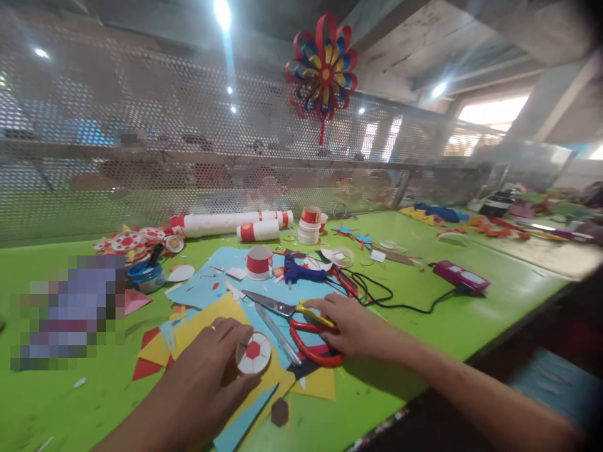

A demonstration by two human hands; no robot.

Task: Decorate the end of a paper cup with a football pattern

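My left hand (219,358) is closed round a small white paper cup, whose round end (253,353) faces me with a red hexagon and thin lines like a football. Most of the cup's side is hidden by my fingers. To the right, my right hand (346,323) has its fingers on the handles of the scissors (313,311), one yellow and one red. Their blades lie partly apart over blue paper, pointing left. A clear pen-like stick (279,336) lies between the hands. Under them are yellow paper (207,336) and a dark hexagon piece (279,412).
A blue glue gun (301,271) and a red-white cup (259,262) stand beyond the scissors. Stacked cups (217,223) lie along the mesh partition (188,125). A black cord runs to a purple power strip (461,278). A blue tub (147,276) stands left.
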